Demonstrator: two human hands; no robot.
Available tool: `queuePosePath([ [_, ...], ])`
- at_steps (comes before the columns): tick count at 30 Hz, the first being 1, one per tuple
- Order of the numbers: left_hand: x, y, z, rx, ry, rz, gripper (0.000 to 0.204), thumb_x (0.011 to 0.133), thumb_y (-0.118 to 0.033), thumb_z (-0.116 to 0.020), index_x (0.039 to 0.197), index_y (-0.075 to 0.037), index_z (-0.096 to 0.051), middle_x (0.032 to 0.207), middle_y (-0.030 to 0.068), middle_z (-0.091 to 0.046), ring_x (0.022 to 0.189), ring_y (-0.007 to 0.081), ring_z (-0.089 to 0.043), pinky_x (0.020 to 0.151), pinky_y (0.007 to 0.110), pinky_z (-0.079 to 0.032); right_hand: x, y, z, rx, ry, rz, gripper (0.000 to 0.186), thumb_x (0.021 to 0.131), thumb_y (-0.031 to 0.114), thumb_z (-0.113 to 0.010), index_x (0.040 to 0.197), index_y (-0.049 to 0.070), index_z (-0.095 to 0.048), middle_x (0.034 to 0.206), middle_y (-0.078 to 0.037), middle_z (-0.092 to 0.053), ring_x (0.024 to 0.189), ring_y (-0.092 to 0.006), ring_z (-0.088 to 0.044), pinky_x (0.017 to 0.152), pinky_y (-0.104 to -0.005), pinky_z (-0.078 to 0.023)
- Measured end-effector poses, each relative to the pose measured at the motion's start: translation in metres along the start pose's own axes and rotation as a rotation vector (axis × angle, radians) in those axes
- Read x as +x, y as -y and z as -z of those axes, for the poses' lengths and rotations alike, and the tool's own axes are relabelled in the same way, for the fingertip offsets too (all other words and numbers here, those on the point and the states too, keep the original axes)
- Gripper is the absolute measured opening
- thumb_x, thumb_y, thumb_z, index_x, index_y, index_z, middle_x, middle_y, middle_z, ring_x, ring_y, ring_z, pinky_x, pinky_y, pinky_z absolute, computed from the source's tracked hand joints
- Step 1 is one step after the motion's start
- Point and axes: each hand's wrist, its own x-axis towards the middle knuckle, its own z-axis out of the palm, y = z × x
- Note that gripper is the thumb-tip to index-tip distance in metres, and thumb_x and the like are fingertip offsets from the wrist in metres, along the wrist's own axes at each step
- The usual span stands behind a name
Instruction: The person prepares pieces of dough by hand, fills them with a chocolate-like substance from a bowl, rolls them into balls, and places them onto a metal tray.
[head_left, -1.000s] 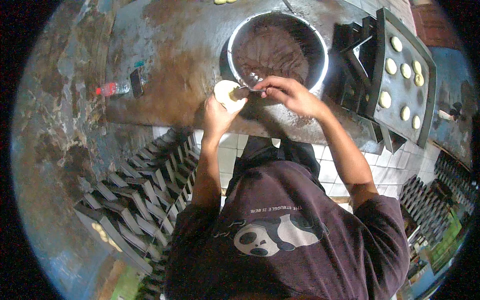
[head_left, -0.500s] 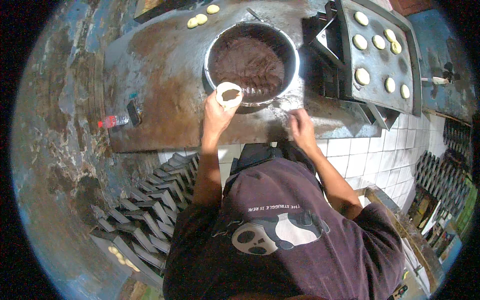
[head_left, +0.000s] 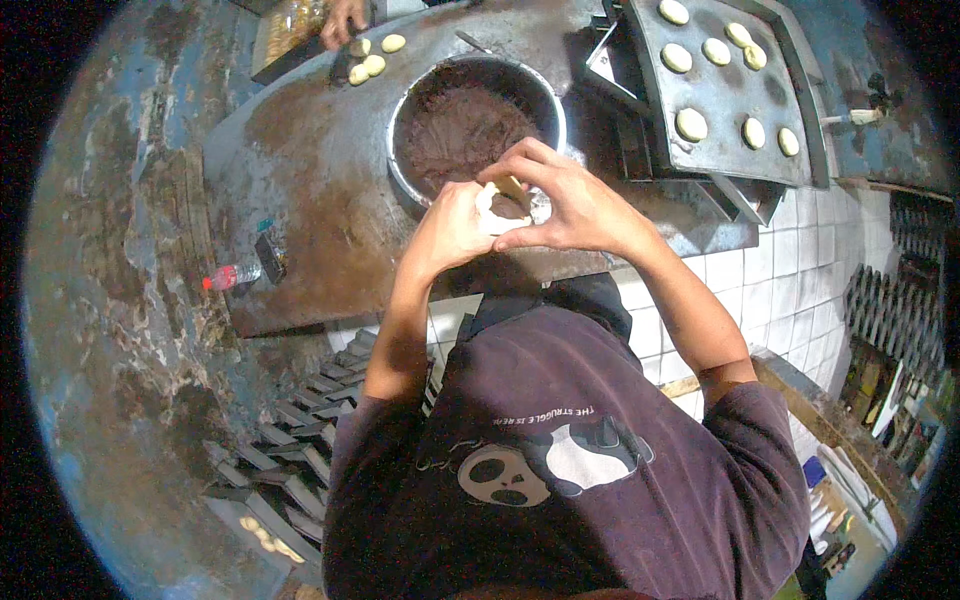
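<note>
Over the near edge of a large metal basin (head_left: pixel 562 112) of dark brown filling, both hands meet around a round piece of pale dough (head_left: pixel 489 213). Brown filling shows in its middle. My left hand (head_left: pixel 443 232) cups the dough from the left. My right hand (head_left: pixel 580 205) is curved in from the right, its thumb and fingertips at the dough's rim. Part of the dough is hidden behind the fingers. A thin metal tool (head_left: pixel 472 41) rests at the basin's far rim.
To the right stands a metal tray (head_left: pixel 715 92) with several flattened dough rounds (head_left: pixel 691 125). At the far left, another person's hand (head_left: pixel 345 20) is near several dough balls (head_left: pixel 374 65). A plastic bottle (head_left: pixel 235 275) and a dark flat object (head_left: pixel 270 256) lie at the table's left edge.
My right hand has moved left and up onto the dough. The left hand has shifted slightly right and nearer with it. Another person's hand has come in at the far left, beside the dough balls.
</note>
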Motion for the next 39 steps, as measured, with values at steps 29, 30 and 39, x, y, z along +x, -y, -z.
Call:
queuePosePath([
  [29, -0.029, -0.04, -0.005, -1.07, -0.272, 0.04, 0.042, 0.1, -0.034, -0.057, 0.135, -0.012, -0.049, 0.107, 0.0035, -0.062, 0.073, 0.0077, -0.054, 0.05, 0.021, -0.041, 0.012, 0.039, 0.017, 0.037, -0.253, -0.046, 0.02, 0.089, 0.012, -0.075, 0.108, 0.005, -0.076, 0.095, -0.014, -0.072, 0.082, -0.0245, -0.072, 0.074, -0.0355, -0.056],
  [30, -0.023, -0.044, -0.012, -0.945, -0.361, -0.053, 0.039, 0.099, -0.03, -0.061, 0.131, -0.009, -0.052, 0.104, 0.001, -0.063, 0.074, 0.0058, -0.055, 0.053, 0.019, -0.04, 0.01, 0.04, 0.018, 0.009, -0.239, -0.057, 0.022, 0.091, 0.009, -0.073, 0.113, 0.005, -0.075, 0.099, -0.015, -0.074, 0.08, -0.0244, -0.073, 0.074, -0.0351, -0.056],
  [39, -0.003, -0.077, -0.011, -1.139, -0.379, 0.001, 0.027, 0.098, -0.017, -0.055, 0.123, -0.006, -0.057, 0.093, 0.0018, -0.065, 0.061, 0.0002, -0.049, 0.046, 0.016, -0.035, 0.008, 0.045, 0.032, -0.154, -0.243, 0.211, 0.058, 0.08, 0.025, -0.087, 0.133, 0.01, -0.069, 0.11, -0.011, -0.067, 0.094, -0.0226, -0.069, 0.082, -0.0343, -0.055],
])
